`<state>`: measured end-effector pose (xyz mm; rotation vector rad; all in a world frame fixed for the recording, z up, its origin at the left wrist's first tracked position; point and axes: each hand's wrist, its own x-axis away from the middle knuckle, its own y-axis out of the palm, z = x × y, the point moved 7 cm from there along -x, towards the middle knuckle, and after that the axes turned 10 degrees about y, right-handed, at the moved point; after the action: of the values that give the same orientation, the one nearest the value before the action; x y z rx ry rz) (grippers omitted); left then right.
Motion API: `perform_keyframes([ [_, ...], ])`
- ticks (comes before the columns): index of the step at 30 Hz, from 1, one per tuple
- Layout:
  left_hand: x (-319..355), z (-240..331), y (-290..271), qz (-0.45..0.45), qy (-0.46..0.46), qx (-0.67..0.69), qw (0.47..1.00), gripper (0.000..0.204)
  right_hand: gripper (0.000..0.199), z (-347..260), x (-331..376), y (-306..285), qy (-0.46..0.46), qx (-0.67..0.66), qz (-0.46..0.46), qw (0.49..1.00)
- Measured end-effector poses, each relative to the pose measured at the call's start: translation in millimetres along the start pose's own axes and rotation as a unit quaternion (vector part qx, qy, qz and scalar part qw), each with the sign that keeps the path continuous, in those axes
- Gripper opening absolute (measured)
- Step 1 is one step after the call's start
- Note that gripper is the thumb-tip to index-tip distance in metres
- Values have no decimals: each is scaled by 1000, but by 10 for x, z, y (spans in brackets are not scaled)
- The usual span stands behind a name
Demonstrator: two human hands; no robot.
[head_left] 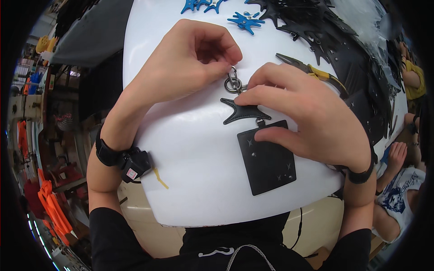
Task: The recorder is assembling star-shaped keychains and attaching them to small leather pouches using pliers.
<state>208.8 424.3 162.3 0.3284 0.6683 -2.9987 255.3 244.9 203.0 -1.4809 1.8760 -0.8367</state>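
Metal chain [233,84] pinched in left fingers [220,68].

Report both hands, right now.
Left hand: closed, holding the metal chain by its upper end.
Right hand: partly open at the black leather piece; whether it grips cannot be told.

silver chain [233,77], black pointed piece [242,112] and black case [266,165] on the white tabletop [194,180]
the chain's metal links are uppermost; the stitched piece below spreads curved points, a small metal ring [260,121] joining it to the flat, slightly turned rectangular case with scattered silver marks.
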Motion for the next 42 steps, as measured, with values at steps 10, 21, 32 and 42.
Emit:
perform_keyframes([
  [10,-53,175,231,-1,-43,-11,999,11,37,56,71,-30,-3,36,-96,995],
  [21,-383,299,428,-52,-101,-79,990,15,25,342,80,-372,31,17,-182,983],
  [32,-328,281,239,-80,-137,-93,983,24,19,462,82,-509,25,-61,-166,984],
  [42,-844,1445,-87,-78,-6,-335,939,25,20,505,23,-728,23,-104,-43,993],
])
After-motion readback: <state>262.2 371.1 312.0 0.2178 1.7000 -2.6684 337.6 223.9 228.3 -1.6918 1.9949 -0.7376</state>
